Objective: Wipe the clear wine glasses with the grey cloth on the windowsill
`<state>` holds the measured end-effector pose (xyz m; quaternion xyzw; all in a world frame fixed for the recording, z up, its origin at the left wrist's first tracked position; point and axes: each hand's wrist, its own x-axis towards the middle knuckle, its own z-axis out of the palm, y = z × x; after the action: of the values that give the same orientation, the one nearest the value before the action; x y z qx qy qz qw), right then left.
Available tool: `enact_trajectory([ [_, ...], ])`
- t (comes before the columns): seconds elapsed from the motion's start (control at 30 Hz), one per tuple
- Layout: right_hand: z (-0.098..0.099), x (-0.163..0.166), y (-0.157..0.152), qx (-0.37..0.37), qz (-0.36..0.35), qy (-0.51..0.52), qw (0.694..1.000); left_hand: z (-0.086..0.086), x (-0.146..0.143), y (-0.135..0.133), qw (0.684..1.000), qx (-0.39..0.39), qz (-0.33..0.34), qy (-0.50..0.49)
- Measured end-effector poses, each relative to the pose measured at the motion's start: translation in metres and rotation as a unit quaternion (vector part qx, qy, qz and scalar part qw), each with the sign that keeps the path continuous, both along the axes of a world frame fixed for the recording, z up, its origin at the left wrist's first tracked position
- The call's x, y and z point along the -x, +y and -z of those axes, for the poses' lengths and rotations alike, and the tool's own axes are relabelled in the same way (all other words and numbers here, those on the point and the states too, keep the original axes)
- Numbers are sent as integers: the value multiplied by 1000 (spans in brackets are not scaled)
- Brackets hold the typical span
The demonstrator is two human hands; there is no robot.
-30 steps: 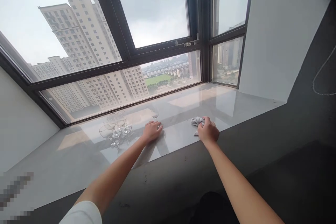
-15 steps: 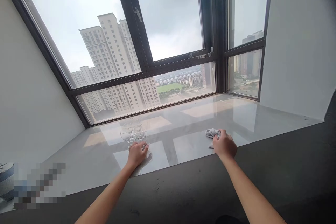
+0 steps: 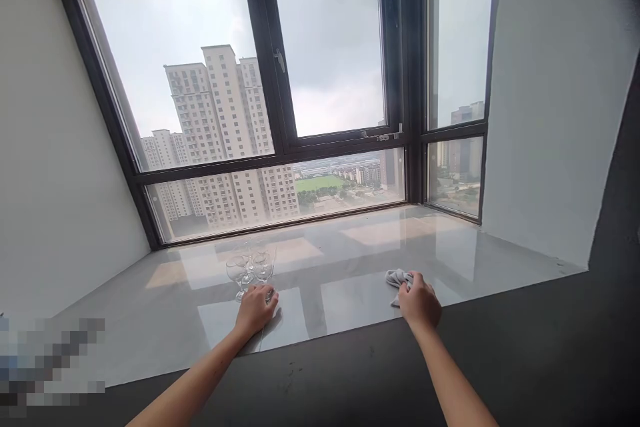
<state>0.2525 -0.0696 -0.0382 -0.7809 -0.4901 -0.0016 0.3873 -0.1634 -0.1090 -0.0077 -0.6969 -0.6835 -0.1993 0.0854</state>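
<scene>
Lower centre of frame, on the sill (image 3: 350, 260), left hand (image 3: 256, 307) covers the nearest glass (image 3: 263, 267) foot, grip indiscernible, while right hand (image 3: 419, 300) clenches a crumpled cloth (image 3: 397, 277).

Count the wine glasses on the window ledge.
4 discernible, clustered on the ledge beyond the left hand: front-left glass, front-right glass, rear-left glass, rear-right glass. Clear glass overlaps, so more may be hidden.
</scene>
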Motion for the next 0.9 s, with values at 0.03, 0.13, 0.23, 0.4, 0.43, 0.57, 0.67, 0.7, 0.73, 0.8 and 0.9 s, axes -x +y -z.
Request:
enact_trajectory([
  [0.03,0,0,-1,1,-2,-1,1000,0,0,0,1000,2,2,-1],
  [0.13,-2,0,-3,7,-9,-3,1000,-2,-1,-1,1000,9,1,-9],
  [0.23,-1,0,-3,1,-4,-1,1000,-4,-2,-1,1000,10,2,-12],
  [0.4,4,-1,1,-10,2,0,1000,-6,-5,-3,1000,-9,-16,-4],
  [0.43,4,-1,2,-11,1,-1,1000,-6,-5,-3,1000,-14,-21,-4],
  [0.57,4,-1,2,-10,-4,1,1000,-6,-4,-3,1000,-21,-7,-12],
  [0.67,1,0,-1,-1,-6,10,1000,-5,-2,-2,999,-26,3,-25],
  [0.7,0,0,-1,0,-9,13,1000,-4,-2,-2,999,-28,4,-27],
  [0.73,-1,0,-2,0,-11,15,1000,-3,-1,-1,999,-30,5,-26],
  [0.8,-1,1,-2,-2,-16,18,1000,-1,1,0,999,-35,12,-20],
  [0.9,0,0,-1,-2,-12,18,1000,1,2,1,999,-44,22,-11],
])
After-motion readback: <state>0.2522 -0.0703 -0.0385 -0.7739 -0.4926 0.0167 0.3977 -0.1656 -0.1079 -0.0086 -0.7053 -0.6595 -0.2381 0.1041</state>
